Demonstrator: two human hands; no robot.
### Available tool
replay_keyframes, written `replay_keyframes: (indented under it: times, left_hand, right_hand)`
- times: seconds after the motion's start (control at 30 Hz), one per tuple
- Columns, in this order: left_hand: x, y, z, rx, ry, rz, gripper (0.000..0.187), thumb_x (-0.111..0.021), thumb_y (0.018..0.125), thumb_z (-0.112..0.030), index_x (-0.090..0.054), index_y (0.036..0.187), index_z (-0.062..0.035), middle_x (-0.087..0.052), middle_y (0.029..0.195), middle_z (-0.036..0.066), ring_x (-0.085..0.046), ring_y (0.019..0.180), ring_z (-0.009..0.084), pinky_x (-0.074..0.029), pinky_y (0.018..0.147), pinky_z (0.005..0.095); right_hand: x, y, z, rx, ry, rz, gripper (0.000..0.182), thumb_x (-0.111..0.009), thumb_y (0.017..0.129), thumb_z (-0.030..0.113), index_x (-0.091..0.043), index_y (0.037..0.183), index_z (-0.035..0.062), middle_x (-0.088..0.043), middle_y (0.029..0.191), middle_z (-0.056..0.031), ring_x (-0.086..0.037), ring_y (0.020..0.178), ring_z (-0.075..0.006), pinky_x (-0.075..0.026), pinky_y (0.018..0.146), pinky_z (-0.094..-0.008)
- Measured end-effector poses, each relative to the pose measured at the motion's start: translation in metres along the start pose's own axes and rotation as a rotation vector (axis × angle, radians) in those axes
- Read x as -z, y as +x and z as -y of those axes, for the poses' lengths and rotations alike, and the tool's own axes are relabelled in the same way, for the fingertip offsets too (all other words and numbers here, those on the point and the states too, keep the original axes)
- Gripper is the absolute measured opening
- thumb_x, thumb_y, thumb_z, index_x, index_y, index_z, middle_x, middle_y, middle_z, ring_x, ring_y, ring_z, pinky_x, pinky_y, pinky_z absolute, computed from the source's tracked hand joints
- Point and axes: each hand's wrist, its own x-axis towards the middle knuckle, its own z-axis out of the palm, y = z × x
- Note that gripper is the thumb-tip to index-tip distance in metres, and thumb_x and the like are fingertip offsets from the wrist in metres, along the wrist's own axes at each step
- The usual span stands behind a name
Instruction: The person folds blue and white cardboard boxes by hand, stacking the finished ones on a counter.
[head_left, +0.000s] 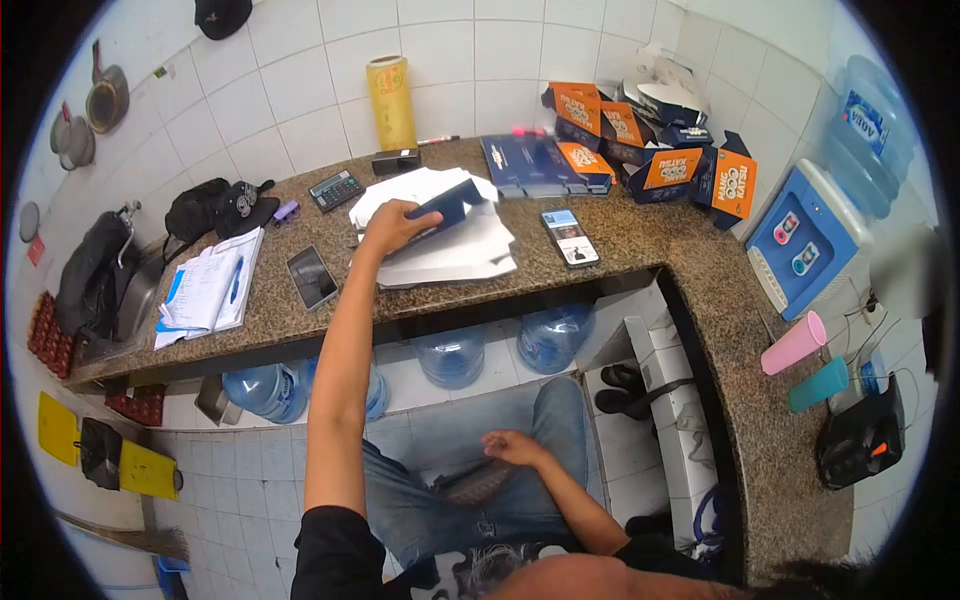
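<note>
My left hand is closed on a dark blue folded cardboard piece, thumb on top, and holds it tilted over the white stack. Beneath it, the stack of white cardboard sheets lies loosely fanned on the granite counter. My right hand rests over my lap, fingers loosely apart, with nothing in it. Just right of the stack lies a phone with a lit screen; a second phone with a dark screen is on the left.
Behind are flat blue box blanks, orange-and-blue boxes, a yellow film roll and a calculator. An open notebook lies left. A water dispenser and pink cup stand right. Water jugs sit below.
</note>
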Motion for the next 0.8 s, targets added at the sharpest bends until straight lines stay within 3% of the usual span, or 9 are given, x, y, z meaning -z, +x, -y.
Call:
replay_keyframes:
  times: [0.1,0.3,0.37,0.43,0.5,0.63,0.7,0.73,0.8]
  left_hand:
    - [0.005,-0.003,0.009,-0.239,-0.149,-0.19,0.035,-0.073,0.089,-0.031,-0.072,0.111,-0.004,-0.074,0.093,0.014,-0.071,0.078,0.0264,-0.053,0.073,0.0353]
    - [0.041,-0.075,-0.069,-0.382,-0.085,-1.083,0.039,-0.055,0.085,0.009,-0.07,0.118,-0.0049,-0.072,0.109,0.017,-0.073,0.095,0.0227,-0.054,0.081,0.033]
    - [0.012,-0.126,-0.1,-0.444,-0.007,-0.995,0.04,-0.054,0.086,0.009,-0.069,0.12,-0.0051,-0.071,0.113,0.016,-0.072,0.099,0.0255,-0.054,0.085,0.0331]
    - [-0.04,-0.183,-0.118,-0.576,0.062,-0.768,0.036,-0.059,0.082,0.005,-0.07,0.114,-0.0045,-0.071,0.114,0.013,-0.068,0.108,0.0292,-0.054,0.094,0.0396]
    - [-0.088,-0.246,-0.131,-0.583,-0.114,-0.401,0.035,-0.06,0.083,0.001,-0.069,0.116,-0.0036,-0.067,0.123,0.013,-0.06,0.122,0.0315,-0.044,0.108,0.0468]
    - [-0.102,-0.304,-0.113,-0.306,-0.725,-0.185,0.07,-0.067,0.087,-0.033,-0.044,0.146,-0.0006,-0.051,0.145,0.017,-0.048,0.135,0.036,-0.036,0.113,0.0457]
    - [-0.1,-0.336,-0.094,0.289,-1.487,-0.275,0.1,-0.061,0.089,-0.054,-0.015,0.154,0.0048,-0.039,0.151,0.023,-0.047,0.134,0.0337,-0.038,0.11,0.0433]
    - [-0.087,-0.345,-0.091,-0.163,-1.522,-0.368,0.081,-0.062,0.094,-0.04,-0.026,0.15,0.0065,-0.043,0.147,0.022,-0.054,0.127,0.0281,-0.043,0.104,0.0382]
    - [-0.054,-0.352,-0.108,0.068,-1.373,-0.473,0.073,-0.065,0.093,-0.037,-0.035,0.143,0.0065,-0.052,0.136,0.02,-0.059,0.117,0.0249,-0.048,0.098,0.0362]
  right_hand:
    - [0.004,-0.002,0.017,0.004,-0.073,-0.006,0.03,-0.065,0.096,0.02,-0.063,0.122,0.0062,-0.071,0.104,-0.0076,-0.065,0.098,-0.0159,-0.05,0.088,-0.0307]
    - [0.014,-0.015,0.116,0.169,0.187,-0.439,0.051,-0.071,0.09,0.019,-0.053,0.136,0.0081,-0.065,0.121,-0.0111,-0.061,0.113,-0.0198,-0.048,0.096,-0.0349]
    - [0.021,-0.017,0.185,0.238,0.296,-0.48,0.059,-0.073,0.089,0.02,-0.048,0.141,0.0092,-0.06,0.13,-0.0127,-0.057,0.121,-0.0214,-0.045,0.102,-0.0365]
    - [0.019,-0.02,0.244,0.75,0.592,-0.61,0.07,-0.076,0.087,0.021,-0.04,0.146,0.006,-0.048,0.144,-0.0166,-0.044,0.135,-0.025,-0.036,0.111,-0.0395]
    - [0.015,-0.023,0.219,0.706,0.372,-0.612,0.079,-0.081,0.081,0.02,-0.038,0.145,0.0008,-0.04,0.146,-0.0222,-0.037,0.139,-0.0287,-0.033,0.113,-0.0414]
    - [0.023,-0.046,0.264,0.56,0.27,-0.626,0.048,-0.067,0.088,0.006,-0.055,0.133,-0.0016,-0.055,0.134,-0.0223,-0.053,0.127,-0.0315,-0.041,0.108,-0.0454]
    - [0.032,-0.04,0.272,0.814,-0.382,-0.545,0.04,-0.065,0.085,0.015,-0.068,0.125,0.0135,-0.059,0.136,-0.016,-0.057,0.123,-0.0371,-0.041,0.107,-0.049]
    - [0.028,-0.037,0.27,0.839,-0.598,-0.57,0.041,-0.066,0.084,0.014,-0.068,0.126,0.0156,-0.057,0.138,-0.0155,-0.055,0.126,-0.0364,-0.039,0.108,-0.0489]
    - [0.015,-0.033,0.269,0.857,-0.8,-0.596,0.043,-0.066,0.083,0.013,-0.068,0.126,0.0177,-0.055,0.14,-0.0149,-0.054,0.128,-0.0358,-0.038,0.11,-0.0488]
